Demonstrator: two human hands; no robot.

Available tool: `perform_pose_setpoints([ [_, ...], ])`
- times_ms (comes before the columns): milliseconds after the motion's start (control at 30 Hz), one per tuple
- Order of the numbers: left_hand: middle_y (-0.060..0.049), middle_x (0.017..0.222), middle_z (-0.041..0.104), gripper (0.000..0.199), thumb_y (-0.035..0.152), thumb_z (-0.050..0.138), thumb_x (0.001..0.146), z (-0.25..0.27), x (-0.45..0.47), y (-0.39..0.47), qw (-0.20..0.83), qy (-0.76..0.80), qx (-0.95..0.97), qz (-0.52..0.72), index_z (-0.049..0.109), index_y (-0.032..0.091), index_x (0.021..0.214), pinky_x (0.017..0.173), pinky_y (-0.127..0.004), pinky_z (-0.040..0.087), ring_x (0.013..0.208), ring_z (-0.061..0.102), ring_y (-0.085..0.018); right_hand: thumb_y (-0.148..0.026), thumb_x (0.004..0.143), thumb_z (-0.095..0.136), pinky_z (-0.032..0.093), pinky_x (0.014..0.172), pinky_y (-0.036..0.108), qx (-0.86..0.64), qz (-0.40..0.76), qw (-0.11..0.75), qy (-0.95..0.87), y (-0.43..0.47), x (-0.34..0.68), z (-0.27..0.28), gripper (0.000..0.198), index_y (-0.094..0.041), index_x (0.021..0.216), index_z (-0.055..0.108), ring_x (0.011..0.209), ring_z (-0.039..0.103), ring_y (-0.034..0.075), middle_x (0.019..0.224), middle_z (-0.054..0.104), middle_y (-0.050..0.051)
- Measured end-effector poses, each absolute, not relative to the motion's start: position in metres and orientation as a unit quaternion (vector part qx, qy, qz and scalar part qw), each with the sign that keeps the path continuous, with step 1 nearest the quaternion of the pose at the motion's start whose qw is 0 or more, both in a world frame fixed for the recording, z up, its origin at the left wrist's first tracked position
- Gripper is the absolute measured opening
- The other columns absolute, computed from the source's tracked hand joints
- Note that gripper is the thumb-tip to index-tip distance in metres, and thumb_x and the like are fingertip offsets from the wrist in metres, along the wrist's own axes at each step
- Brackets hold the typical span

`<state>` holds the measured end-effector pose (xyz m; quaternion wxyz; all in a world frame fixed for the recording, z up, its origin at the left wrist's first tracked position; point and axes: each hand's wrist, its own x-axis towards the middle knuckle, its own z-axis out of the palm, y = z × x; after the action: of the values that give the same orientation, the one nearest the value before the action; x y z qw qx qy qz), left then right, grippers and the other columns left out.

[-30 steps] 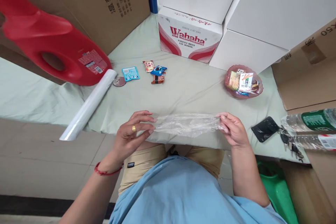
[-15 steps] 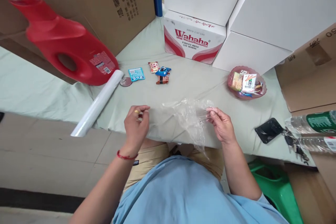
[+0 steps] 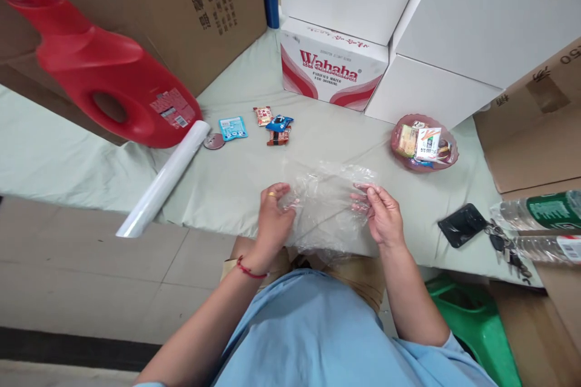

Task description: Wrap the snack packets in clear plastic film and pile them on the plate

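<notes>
A clear, crumpled plastic bag is stretched between my two hands above the near edge of the table. My right hand grips its right side, thumb on top, with some fingertips showing through the film. At the opposite side, my left hand is curled round the bag's edge; its fingertips are partly behind the clear film. A yellow ring and a red bracelet are on that hand and wrist. Beyond the bag lie several small snack packets and a light-blue packet.
A white roll slants over the table's left front edge beside a red jug. On the right are a pink bowl of snacks, a black case, keys and plastic bottles. Boxes stand behind.
My left hand has moved right, from apart at the left to the bag's left edge. The bag is now spread wider between my hands; my right hand stays nearly in place.
</notes>
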<state>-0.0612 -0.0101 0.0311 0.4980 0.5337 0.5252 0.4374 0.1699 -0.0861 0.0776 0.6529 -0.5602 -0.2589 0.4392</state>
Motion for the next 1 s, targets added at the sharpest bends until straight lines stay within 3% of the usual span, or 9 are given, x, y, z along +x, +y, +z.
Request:
perform_pose_setpoints([
  [67,-0.012,0.135,0.057,0.029,0.029,0.075,0.078,0.027,-0.082,-0.001,0.498,0.520,0.531,0.447,0.065,0.021,0.104,0.111,-0.047,0.054,0.126,0.066,-0.026,-0.055,0.077,0.089,0.063,0.059,0.028,-0.591,0.406,0.659,-0.229,-0.085,0.187,0.067,0.040,-0.025,0.102,0.080,0.083,0.077,0.020,0.112,0.081,0.006],
  [167,-0.011,0.130,0.063,0.018,0.034,0.075,0.076,0.026,-0.114,0.005,0.492,0.528,0.543,0.429,0.066,0.019,0.082,0.113,-0.047,0.051,0.120,0.068,-0.026,-0.061,0.074,0.089,0.057,0.051,0.025,-0.624,0.376,0.655,-0.197,-0.083,0.206,0.053,0.050,-0.022,0.104,0.078,0.072,0.074,0.018,0.102,0.081,0.006],
  [300,-0.007,0.115,0.071,0.010,0.030,0.068,0.078,0.043,-0.138,0.006,0.380,0.628,0.520,0.436,0.065,0.021,0.075,0.112,-0.045,0.049,0.116,0.067,-0.025,-0.067,0.072,0.086,0.052,0.045,0.024,-0.650,0.358,0.641,-0.198,-0.077,0.212,0.042,0.059,-0.021,0.108,0.076,0.063,0.072,0.017,0.093,0.080,0.005],
  [467,-0.004,0.108,0.074,0.014,0.024,0.056,0.095,0.100,-0.102,-0.004,0.225,0.567,0.621,0.492,0.069,0.023,0.089,0.100,-0.036,0.055,0.110,0.070,-0.020,-0.070,0.079,0.076,0.047,0.043,0.025,-0.668,0.342,0.608,-0.261,-0.065,0.204,0.039,0.060,-0.020,0.112,0.074,0.055,0.067,0.015,0.088,0.079,0.005],
  [567,-0.008,0.118,0.077,0.023,0.022,0.049,0.100,0.109,-0.062,-0.003,0.194,0.456,0.763,0.416,0.071,0.023,0.107,0.105,-0.039,0.055,0.117,0.070,-0.021,-0.069,0.086,0.069,0.041,0.042,0.025,-0.680,0.333,0.574,-0.312,-0.054,0.203,0.037,0.056,-0.020,0.113,0.074,0.047,0.058,0.013,0.082,0.076,0.003],
  [667,-0.013,0.146,0.068,0.035,0.032,0.048,0.106,0.082,-0.040,0.010,0.137,0.390,0.875,0.252,0.070,0.021,0.130,0.124,-0.052,0.040,0.145,0.056,-0.028,-0.066,0.092,0.061,0.042,0.046,0.028,-0.699,0.306,0.523,-0.380,-0.038,0.216,0.032,0.052,-0.020,0.114,0.075,0.044,0.050,0.013,0.073,0.072,0.001],
  [800,-0.014,0.171,0.041,0.052,0.038,0.039,0.109,0.036,-0.046,0.027,0.091,0.420,0.898,0.092,0.053,0.023,0.157,0.130,-0.066,0.020,0.159,0.038,-0.032,-0.057,0.096,0.053,0.052,0.067,0.033,-0.747,0.215,0.447,-0.443,-0.015,0.254,0.024,0.048,-0.018,0.113,0.075,0.061,0.060,0.019,0.072,0.071,0.002],
  [867,-0.015,0.174,0.035,0.058,0.042,0.035,0.110,0.025,-0.053,0.028,0.076,0.440,0.891,0.079,0.043,0.021,0.164,0.130,-0.067,0.017,0.161,0.034,-0.032,-0.050,0.095,0.052,0.055,0.079,0.039,-0.785,0.159,0.395,-0.451,-0.008,0.271,0.024,0.046,-0.016,0.116,0.074,0.072,0.065,0.023,0.080,0.074,0.007],
  [1000,-0.015,0.175,0.032,0.064,0.047,0.031,0.111,0.023,-0.058,0.021,0.070,0.452,0.886,0.074,0.036,0.016,0.167,0.131,-0.067,0.014,0.163,0.031,-0.030,-0.040,0.098,0.048,0.053,0.099,0.050,-0.797,-0.010,0.345,-0.495,-0.008,0.267,0.036,0.044,-0.015,0.127,0.071,0.101,0.068,0.031,0.120,0.071,0.019],
])
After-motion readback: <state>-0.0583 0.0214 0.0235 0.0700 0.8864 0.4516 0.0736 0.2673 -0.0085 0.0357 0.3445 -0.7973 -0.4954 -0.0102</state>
